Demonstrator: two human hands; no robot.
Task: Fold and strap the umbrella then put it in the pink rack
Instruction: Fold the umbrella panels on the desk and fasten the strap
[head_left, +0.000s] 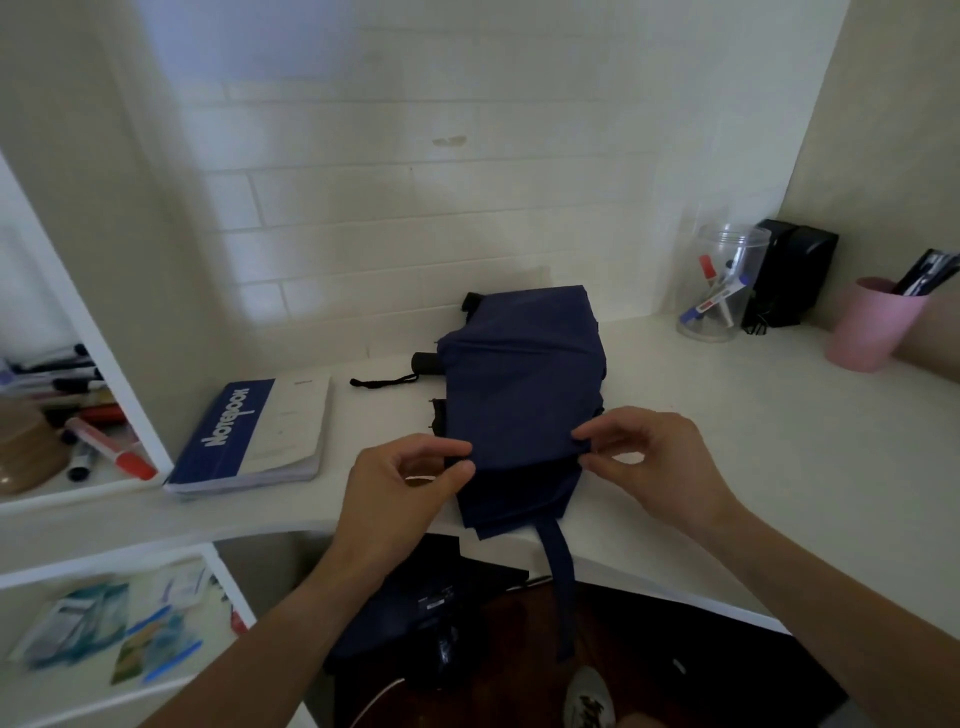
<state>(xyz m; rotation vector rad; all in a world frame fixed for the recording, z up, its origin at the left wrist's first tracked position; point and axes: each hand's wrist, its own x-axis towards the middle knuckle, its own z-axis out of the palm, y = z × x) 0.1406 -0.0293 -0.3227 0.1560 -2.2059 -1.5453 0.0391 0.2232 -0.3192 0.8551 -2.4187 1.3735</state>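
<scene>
While the navy umbrella is lying collapsed on the white desk, the left hand and right hand are pinching its canopy edges, ideally pulling pleats flat before wrapping the dangling strap.

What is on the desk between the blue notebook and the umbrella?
In the head view, only the umbrella's black wrist cord lies between the notebook and the umbrella. The rest of that white desk is bare.
</scene>
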